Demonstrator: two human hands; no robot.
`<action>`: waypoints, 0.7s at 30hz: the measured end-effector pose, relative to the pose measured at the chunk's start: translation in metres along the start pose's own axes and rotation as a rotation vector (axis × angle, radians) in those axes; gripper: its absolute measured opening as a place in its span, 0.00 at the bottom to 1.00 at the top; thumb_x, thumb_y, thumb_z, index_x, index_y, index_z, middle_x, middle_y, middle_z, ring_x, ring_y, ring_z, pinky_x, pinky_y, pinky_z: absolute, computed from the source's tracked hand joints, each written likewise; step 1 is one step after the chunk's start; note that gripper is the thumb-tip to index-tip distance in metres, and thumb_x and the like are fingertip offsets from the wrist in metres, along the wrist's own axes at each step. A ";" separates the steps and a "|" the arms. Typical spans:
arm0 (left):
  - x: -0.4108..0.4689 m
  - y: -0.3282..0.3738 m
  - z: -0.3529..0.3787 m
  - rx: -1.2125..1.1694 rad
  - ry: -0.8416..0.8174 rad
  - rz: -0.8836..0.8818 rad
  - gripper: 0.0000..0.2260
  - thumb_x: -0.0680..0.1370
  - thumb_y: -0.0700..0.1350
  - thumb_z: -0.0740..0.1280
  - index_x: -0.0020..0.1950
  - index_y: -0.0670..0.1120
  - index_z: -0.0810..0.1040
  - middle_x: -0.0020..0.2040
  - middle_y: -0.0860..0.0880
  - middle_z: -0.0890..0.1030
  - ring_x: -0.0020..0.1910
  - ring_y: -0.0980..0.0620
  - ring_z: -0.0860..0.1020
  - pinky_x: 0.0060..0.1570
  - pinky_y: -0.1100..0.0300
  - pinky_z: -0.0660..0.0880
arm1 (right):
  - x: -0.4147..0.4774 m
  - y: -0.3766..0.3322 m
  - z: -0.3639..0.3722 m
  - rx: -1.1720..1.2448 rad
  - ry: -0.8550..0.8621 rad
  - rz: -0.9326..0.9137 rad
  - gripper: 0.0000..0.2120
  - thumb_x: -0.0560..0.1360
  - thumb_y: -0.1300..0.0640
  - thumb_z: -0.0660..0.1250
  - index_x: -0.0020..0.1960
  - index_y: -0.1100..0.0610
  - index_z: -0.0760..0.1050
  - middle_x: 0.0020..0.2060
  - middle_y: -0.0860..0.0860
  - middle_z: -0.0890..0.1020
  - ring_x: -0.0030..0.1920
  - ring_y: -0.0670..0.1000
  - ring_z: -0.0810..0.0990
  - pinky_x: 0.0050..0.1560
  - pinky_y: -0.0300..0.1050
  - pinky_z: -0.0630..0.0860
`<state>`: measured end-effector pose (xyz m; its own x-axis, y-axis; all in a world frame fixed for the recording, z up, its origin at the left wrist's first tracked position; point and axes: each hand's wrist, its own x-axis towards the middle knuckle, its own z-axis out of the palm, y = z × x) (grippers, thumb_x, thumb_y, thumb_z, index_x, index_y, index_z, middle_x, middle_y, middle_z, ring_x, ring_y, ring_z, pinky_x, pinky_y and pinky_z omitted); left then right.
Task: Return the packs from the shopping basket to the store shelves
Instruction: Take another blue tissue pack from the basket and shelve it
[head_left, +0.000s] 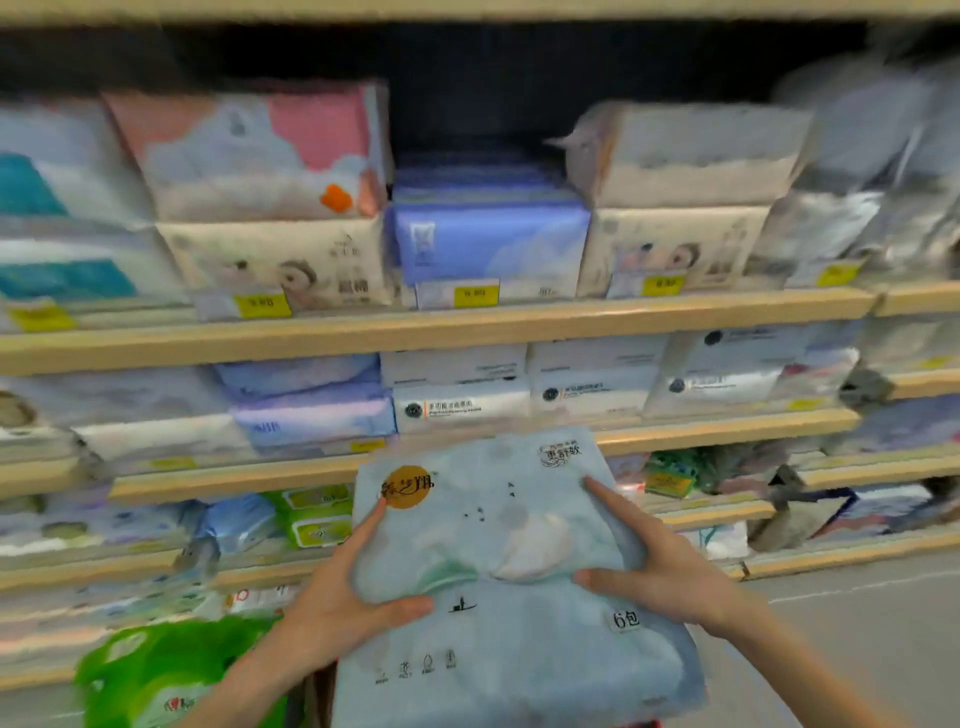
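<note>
Pale blue pack (498, 540) is gripped at its sides by the hands: left hand (340, 597), right hand (662, 569).

Wooden shelves (415, 332) carry soft packs. On the upper board a violet pack (488, 244) sits mid-row, with cream packs (280, 260) touching it on either side and a pink-topped pack (249, 150) stacked to its upper left. White packs (460, 402) lie on the board just below it.

Head view — close, facing forward-down at store shelves (441, 327).
</note>
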<state>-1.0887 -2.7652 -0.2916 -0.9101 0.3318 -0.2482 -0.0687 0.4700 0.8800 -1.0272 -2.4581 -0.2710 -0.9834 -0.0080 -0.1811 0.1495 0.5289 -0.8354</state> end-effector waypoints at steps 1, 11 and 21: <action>-0.008 0.019 -0.014 -0.002 0.029 0.036 0.56 0.43 0.71 0.74 0.68 0.66 0.56 0.65 0.61 0.66 0.65 0.59 0.66 0.62 0.64 0.64 | -0.005 -0.023 -0.008 0.002 0.013 -0.046 0.42 0.62 0.44 0.74 0.69 0.37 0.56 0.63 0.31 0.63 0.61 0.28 0.65 0.52 0.18 0.61; -0.090 0.190 -0.169 0.103 0.253 0.412 0.56 0.41 0.72 0.72 0.67 0.66 0.58 0.57 0.72 0.66 0.50 0.78 0.68 0.44 0.83 0.67 | -0.054 -0.246 -0.056 -0.003 0.176 -0.355 0.48 0.57 0.41 0.76 0.72 0.40 0.56 0.69 0.42 0.67 0.66 0.42 0.69 0.67 0.48 0.68; -0.176 0.284 -0.350 0.249 0.419 0.735 0.48 0.48 0.69 0.75 0.64 0.76 0.56 0.59 0.70 0.68 0.57 0.63 0.73 0.57 0.59 0.72 | -0.084 -0.442 -0.030 -0.111 0.381 -0.639 0.47 0.63 0.50 0.76 0.72 0.37 0.51 0.70 0.40 0.63 0.68 0.42 0.66 0.69 0.47 0.66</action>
<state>-1.0908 -2.9764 0.1441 -0.7675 0.3164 0.5576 0.6396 0.4367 0.6326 -1.0140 -2.6660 0.1287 -0.8454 -0.0586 0.5309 -0.4540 0.6025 -0.6564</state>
